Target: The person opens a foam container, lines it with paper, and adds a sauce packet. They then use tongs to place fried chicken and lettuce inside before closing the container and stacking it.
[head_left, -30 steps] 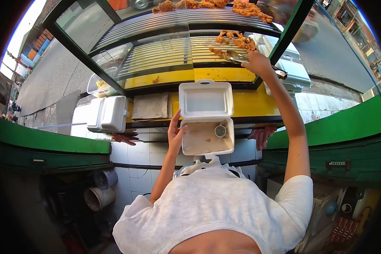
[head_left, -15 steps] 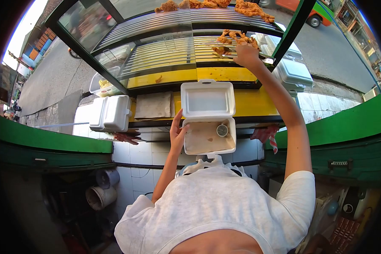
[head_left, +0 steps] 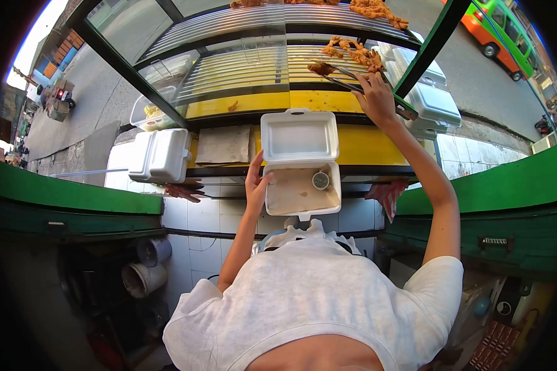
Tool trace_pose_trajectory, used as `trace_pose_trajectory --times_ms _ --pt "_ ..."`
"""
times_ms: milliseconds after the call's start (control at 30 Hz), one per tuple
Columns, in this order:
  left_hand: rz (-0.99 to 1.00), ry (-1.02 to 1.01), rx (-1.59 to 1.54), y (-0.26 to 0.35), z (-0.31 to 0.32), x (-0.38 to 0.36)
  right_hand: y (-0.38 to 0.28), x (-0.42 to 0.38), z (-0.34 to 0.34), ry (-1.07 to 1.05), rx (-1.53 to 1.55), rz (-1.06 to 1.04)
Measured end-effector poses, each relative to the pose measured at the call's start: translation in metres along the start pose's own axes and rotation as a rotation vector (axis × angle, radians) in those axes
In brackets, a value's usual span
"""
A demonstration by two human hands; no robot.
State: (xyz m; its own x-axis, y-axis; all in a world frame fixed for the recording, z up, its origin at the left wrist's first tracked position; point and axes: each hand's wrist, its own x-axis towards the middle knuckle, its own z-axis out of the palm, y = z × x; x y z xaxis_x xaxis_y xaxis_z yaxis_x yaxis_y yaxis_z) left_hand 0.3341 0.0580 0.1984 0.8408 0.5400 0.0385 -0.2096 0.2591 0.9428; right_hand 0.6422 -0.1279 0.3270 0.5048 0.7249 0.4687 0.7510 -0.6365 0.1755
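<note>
My left hand grips the left edge of an open white foam food box, thumb over the rim. Brown paper lines its base, and a small lidded cup rests at the right inside. The raised lid leans back over the yellow counter. Up at the display case, my right hand is closed around metal tongs. Their tips point left, at a dark brown piece of fried chicken, which appears pinched. More fried chicken lies on the slatted shelf just behind.
Closed foam boxes stand left and stacked right of the case. A stack of brown paper sheets lies left of the lid. The case's glass pane and green posts frame the opening. Upper-shelf chicken sits farther back.
My right hand has drawn slightly down and right, and the tongs with the piece now show clearly apart from the other chicken. My left hand and the box have shifted slightly up in view.
</note>
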Motion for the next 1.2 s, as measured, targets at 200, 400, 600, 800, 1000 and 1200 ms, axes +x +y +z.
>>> trace_pose_trajectory --times_ms 200,400,600,800,1000,1200 --pt "0.028 -0.026 0.017 -0.020 -0.001 0.009 0.005 -0.043 -0.020 0.181 0.218 -0.212" --pt "0.003 -0.042 0.023 -0.027 0.010 0.020 -0.009 -0.078 -0.032 0.051 0.347 -0.495" --pt "0.057 -0.046 0.078 -0.046 0.018 0.033 -0.034 -0.094 -0.008 0.020 0.355 -0.789" --pt "0.100 -0.081 0.112 -0.050 0.023 0.036 -0.035 -0.093 0.022 -0.029 0.345 -0.883" --pt "0.086 -0.054 0.105 -0.060 0.022 0.036 -0.026 -0.091 0.026 -0.068 0.326 -0.907" --pt "0.064 -0.048 0.096 -0.059 0.023 0.035 -0.014 -0.098 0.026 -0.069 0.305 -0.858"
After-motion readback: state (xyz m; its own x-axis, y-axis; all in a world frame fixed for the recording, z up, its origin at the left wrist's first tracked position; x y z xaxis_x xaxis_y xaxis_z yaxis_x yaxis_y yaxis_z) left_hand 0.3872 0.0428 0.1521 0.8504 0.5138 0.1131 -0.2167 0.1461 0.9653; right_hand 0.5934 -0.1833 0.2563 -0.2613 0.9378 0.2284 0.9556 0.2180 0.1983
